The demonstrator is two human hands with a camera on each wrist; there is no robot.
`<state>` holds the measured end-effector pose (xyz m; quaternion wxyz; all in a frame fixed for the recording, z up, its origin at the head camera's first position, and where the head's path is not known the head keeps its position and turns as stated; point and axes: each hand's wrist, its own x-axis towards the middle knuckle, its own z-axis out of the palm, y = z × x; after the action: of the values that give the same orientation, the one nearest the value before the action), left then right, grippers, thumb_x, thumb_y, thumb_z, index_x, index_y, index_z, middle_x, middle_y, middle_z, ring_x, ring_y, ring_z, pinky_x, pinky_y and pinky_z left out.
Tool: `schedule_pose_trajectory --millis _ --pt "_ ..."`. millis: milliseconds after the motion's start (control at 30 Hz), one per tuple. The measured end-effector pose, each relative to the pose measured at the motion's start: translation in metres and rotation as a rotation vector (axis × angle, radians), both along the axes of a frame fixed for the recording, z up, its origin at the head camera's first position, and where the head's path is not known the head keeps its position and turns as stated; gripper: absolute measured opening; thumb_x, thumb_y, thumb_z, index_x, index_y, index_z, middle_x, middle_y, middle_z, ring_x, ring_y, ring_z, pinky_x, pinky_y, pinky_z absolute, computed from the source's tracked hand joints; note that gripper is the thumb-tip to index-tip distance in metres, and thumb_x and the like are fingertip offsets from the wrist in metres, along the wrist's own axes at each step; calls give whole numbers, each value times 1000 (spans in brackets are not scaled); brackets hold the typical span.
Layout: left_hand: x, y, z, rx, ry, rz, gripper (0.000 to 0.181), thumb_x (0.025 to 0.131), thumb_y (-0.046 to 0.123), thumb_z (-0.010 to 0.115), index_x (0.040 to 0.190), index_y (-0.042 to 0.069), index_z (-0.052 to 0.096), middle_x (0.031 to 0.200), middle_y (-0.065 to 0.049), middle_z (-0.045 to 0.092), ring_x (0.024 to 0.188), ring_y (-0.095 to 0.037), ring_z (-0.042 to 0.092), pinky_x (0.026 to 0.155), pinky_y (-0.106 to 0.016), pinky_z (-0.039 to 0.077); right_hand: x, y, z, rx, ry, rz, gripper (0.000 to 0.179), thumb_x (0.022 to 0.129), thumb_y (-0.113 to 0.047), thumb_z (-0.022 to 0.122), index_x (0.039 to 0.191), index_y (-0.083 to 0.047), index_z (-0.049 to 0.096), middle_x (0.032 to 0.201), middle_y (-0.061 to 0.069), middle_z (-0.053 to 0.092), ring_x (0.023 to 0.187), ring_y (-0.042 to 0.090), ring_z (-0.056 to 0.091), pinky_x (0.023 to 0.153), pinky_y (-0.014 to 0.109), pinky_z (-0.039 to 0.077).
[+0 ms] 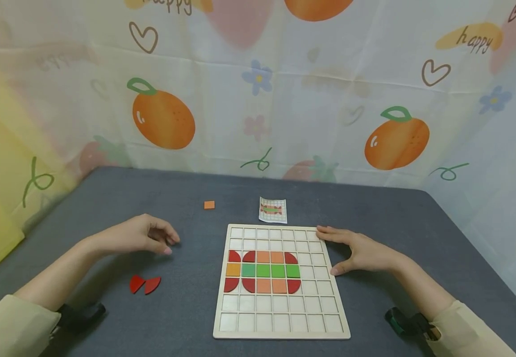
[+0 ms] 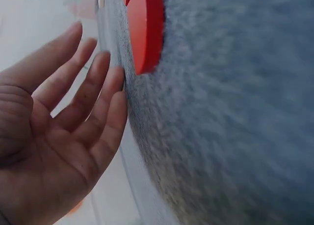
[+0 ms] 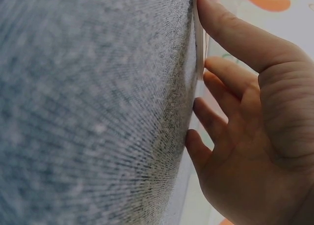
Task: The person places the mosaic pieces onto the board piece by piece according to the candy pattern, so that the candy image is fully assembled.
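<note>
A white square grid board [image 1: 285, 322] lies on the table, with red quarter-round, orange, salmon and green tiles in its left and middle cells. My right hand [image 1: 365, 252] touches the board's right edge with fingertips and thumb, fingers spread; the right wrist view shows the hand [image 3: 245, 131] against the board's thin edge [image 3: 199, 43]. To the left of the board, my left hand [image 1: 139, 235] hovers over the table, fingers loosely bent and holding nothing. Two loose red quarter-round tiles [image 1: 153, 285] lie just below it; one red tile [image 2: 144, 33] shows large beside the hand [image 2: 68, 131] in the left wrist view.
Behind the board lies a small printed pattern card [image 1: 273, 210]. A single orange square tile [image 1: 209, 205] is on the dark grey table [image 1: 173, 317], left of the card. A patterned cloth [image 1: 222, 119] hangs behind the table's far edge.
</note>
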<state>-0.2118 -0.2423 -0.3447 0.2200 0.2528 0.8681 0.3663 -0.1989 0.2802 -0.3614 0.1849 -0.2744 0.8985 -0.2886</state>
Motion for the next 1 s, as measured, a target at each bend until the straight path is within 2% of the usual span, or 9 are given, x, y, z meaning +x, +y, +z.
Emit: schedule_pose_trajectory --millis 167,233,333,500,633,800,1000 --pt "-19 21 4 -60 167 145 38 90 27 72 121 7 66 120 -13 69 104 -21 67 81 -31 54 0 1 1 4 1 5 93 78 -44 80 154 -13 35 165 10 25 153 43 15 115 70 19" --pt "-28 32 7 -77 201 205 42 91 26 70 127 6 63 127 -16 66 112 -29 65 84 -37 54 1 1 1 1 1 12 92 79 -43 80 154 -13 35 165 11 25 152 44 15 114 71 19" --pt "-43 48 10 -98 196 253 47 93 25 67 134 5 57 136 -21 58 122 -37 59 90 -45 53 1 1 2 -2 -1 19 92 79 -43 80 154 -12 35 165 12 24 152 45 14 114 72 18" --pt "-65 69 9 -135 155 226 51 94 24 64 137 -1 52 139 -27 54 127 -43 53 99 -51 49 0 0 2 -3 -8 4 93 78 -44 80 154 -14 35 165 10 24 153 43 14 115 70 19" --pt "-76 79 4 -163 141 210 50 94 21 64 136 -5 53 138 -28 55 127 -43 54 103 -52 47 -1 1 1 1 -12 -2 95 76 -45 81 154 -15 35 165 8 25 154 40 15 116 69 19" --pt "-83 83 -1 -165 132 214 48 94 18 64 134 -7 54 137 -28 56 124 -42 55 104 -52 46 -1 0 -1 -5 -13 -4 96 76 -45 81 154 -15 35 165 8 25 154 40 15 116 69 18" --pt "-85 80 -5 -96 80 229 45 96 17 62 134 -6 54 135 -27 56 116 -38 58 99 -49 48 0 1 0 -4 -18 -10 95 76 -45 81 154 -14 35 166 8 24 154 40 14 116 69 19"
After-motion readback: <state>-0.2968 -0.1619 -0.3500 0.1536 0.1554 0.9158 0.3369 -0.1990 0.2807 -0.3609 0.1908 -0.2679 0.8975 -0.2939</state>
